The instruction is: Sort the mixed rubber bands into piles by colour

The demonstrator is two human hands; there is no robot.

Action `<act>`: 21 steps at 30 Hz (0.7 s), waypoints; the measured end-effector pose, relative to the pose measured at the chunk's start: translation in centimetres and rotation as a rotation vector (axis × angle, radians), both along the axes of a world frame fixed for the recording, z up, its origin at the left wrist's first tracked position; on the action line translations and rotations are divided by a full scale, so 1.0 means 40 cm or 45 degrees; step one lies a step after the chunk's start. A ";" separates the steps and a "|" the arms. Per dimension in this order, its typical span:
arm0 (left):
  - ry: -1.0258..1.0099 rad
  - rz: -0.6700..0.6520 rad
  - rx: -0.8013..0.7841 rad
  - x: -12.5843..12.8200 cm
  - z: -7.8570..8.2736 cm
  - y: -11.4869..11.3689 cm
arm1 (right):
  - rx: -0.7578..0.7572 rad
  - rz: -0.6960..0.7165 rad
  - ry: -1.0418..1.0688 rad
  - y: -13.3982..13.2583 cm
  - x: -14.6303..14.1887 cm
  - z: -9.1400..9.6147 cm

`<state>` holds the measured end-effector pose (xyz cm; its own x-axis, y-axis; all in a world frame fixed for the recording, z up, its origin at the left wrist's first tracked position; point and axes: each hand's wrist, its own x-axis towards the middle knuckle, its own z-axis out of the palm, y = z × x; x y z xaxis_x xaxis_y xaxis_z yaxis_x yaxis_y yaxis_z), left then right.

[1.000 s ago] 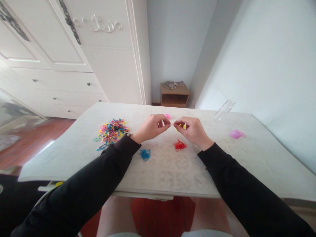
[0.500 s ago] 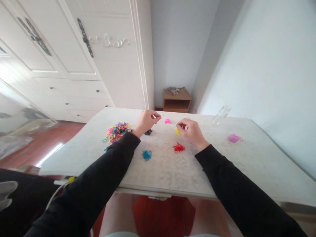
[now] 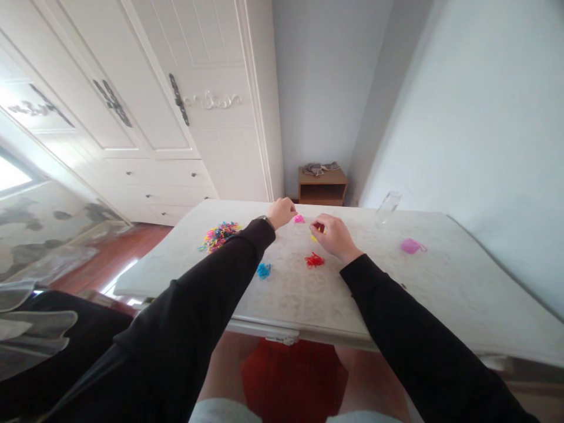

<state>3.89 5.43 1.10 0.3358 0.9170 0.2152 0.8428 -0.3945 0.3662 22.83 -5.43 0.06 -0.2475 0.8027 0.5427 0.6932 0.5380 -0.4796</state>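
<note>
My left hand (image 3: pixel 282 212) is at the small pink heap of rubber bands (image 3: pixel 299 219), its fingers pressed together. Anything held in that pinch is too small to make out. Over the yellow rubber bands (image 3: pixel 314 238) my right hand (image 3: pixel 333 236) is closed in a pinch too, and it partly covers them. Whether a band is between its fingertips cannot be seen. Nearer to me lie a red heap of bands (image 3: pixel 314 260) and a blue heap (image 3: pixel 263 271). A mixed, many-coloured pile (image 3: pixel 219 236) sits left of my left forearm.
On the white table (image 3: pixel 299 305), a clear glass bottle or jar (image 3: pixel 388 207) stands at the back right. A purple-pink pouch-like thing (image 3: pixel 411 246) lies right of my right hand. Beyond the table are a wooden nightstand (image 3: pixel 323 187) and a white wardrobe (image 3: pixel 229 141).
My left hand has moved right and onto the pink heap. The left sleeve now hides the black heap. My right hand stays by the yellow bands. The view has shifted slightly.
</note>
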 end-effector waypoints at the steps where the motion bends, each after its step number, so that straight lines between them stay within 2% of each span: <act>1: 0.009 0.006 -0.005 0.000 0.002 -0.002 | 0.001 0.003 0.005 0.001 0.001 0.000; 4: 0.000 0.023 -0.009 -0.022 0.024 -0.003 | 0.009 0.002 0.016 0.001 0.003 0.003; 6: -0.020 0.050 0.003 -0.060 0.048 0.001 | 0.008 0.004 0.014 0.000 0.003 0.005; 9: -0.034 0.119 -0.004 -0.155 0.084 0.009 | 0.001 0.007 0.011 -0.003 0.003 0.006; 12: -0.003 0.194 -0.056 -0.277 0.104 0.008 | -0.002 0.013 0.010 -0.003 0.002 0.005; 17: 0.074 0.319 -0.125 -0.454 0.085 -0.019 | 0.013 0.027 -0.014 0.002 0.005 -0.003; 21: 0.122 0.396 -0.114 -0.525 0.049 -0.045 | 0.014 0.004 0.020 0.011 0.013 -0.014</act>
